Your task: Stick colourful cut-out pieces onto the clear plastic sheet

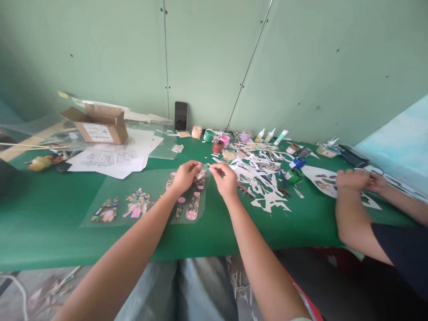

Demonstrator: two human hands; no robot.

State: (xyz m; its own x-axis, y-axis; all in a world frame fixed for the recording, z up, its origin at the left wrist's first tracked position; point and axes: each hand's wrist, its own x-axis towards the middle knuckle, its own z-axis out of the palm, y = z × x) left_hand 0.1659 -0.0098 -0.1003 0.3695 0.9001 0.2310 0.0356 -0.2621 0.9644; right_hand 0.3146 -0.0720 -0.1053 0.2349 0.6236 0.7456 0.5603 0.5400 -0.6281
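My left hand [186,177] is closed in a pinch on a small pale pink piece [201,174], over the right part of a clear plastic sheet [113,189]. Just to its right, my right hand [225,179] pinches something tiny and whitish, too small to name. Beneath and beside my left hand lie flat patterned cut-outs with pink ends, among them a long one [193,206] and a narrower one [179,208]. A pile of patterned scraps [138,201] and a rounded patterned cut-out [106,211] lie further left on the sheet.
White paper offcuts [267,178] spread right of my hands, with paint jars [218,146] and glue bottles [269,135] behind. An open cardboard box [100,127] stands on printed sheets [110,162]. A phone [181,116] leans on the wall. Another person's hands [354,179] work at right.
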